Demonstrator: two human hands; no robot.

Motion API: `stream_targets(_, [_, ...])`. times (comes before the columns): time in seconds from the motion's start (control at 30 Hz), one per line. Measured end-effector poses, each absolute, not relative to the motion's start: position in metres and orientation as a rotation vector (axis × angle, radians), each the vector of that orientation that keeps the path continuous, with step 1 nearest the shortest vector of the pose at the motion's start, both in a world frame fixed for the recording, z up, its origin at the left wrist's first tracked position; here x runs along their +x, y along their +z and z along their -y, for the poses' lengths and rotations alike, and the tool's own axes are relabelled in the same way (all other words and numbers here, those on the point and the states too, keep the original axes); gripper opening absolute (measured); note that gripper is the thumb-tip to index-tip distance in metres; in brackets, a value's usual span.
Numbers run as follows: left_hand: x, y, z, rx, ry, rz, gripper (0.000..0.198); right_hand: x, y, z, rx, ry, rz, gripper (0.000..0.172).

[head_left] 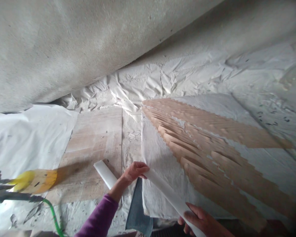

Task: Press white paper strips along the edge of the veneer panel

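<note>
Crumpled pale sheeting (pixel 160 77) spreads beside 1 rough, slanting grey surface (pixel 64 42).

The strip (pixel 171 196) at 5 o'clock is smooth; paper or plastic cannot be distinguished. Overlapping pieces (pixel 194 156) at 4 o'clock: matt, paper-like. Board (pixel 88 154) at 8 o'clock: matt, wood-like grain. Sheet (pixel 32 138) at 9 o'clock: creased, slight sheen. Cover (pixel 71 42) at 10 o'clock: rough, matt.
</note>
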State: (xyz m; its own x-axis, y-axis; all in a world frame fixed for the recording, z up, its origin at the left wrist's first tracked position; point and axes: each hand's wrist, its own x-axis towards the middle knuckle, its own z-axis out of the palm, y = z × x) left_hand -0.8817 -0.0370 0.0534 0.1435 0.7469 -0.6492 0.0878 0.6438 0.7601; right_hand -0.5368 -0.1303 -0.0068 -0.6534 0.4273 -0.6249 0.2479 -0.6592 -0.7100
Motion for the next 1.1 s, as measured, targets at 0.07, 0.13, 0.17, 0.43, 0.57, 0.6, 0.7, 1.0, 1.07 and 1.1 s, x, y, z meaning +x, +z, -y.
stream_targets(0.07, [-0.880, 0.050, 0.037, 0.929, 0.546, -1.439, 0.026, -0.538, -0.005, 0.130, -1.283, 2.471, 1.217, 0.052])
stream_targets(0.13, [-0.878, 0.047, 0.037, 1.058, 0.548, -1.510, 0.021, -0.540, -0.003, 0.130, -1.304, 2.471, 1.200, 0.048])
stream_targets(0.17, [-0.877, 0.046, 0.038, 1.106, 0.548, -1.535, 0.021, -0.540, -0.003, 0.130, -1.314, 2.464, 1.194, 0.045])
stream_targets(0.43, [-0.879, 0.041, 0.039, 1.199, 0.514, -1.536, 0.025, -0.542, 0.004, 0.127, -1.341, 2.470, 1.167, 0.046])
stream_targets(0.57, [-0.882, 0.037, 0.037, 1.134, 0.540, -1.462, 0.033, -0.543, 0.007, 0.126, -1.330, 2.468, 1.160, 0.048])
stream_targets(0.6, [-0.882, 0.037, 0.038, 1.104, 0.558, -1.439, 0.038, -0.543, 0.007, 0.127, -1.321, 2.471, 1.158, 0.048])
stream_targets(0.7, [-0.882, 0.040, 0.041, 0.980, 0.612, -1.371, 0.054, -0.543, 0.007, 0.129, -1.312, 2.484, 1.134, 0.048])
stream_targets(1.0, [-0.866, 0.029, 0.061, 0.890, 0.759, -1.432, 0.077, -0.546, 0.014, 0.130, -1.271, 2.494, 1.069, 0.038])
stream_targets(1.07, [-0.861, 0.028, 0.061, 0.992, 0.770, -1.529, 0.074, -0.549, 0.017, 0.130, -1.276, 2.493, 1.031, 0.037])
stream_targets(1.1, [-0.859, 0.029, 0.060, 1.035, 0.776, -1.581, 0.072, -0.550, 0.019, 0.129, -1.272, 2.493, 1.012, 0.038])
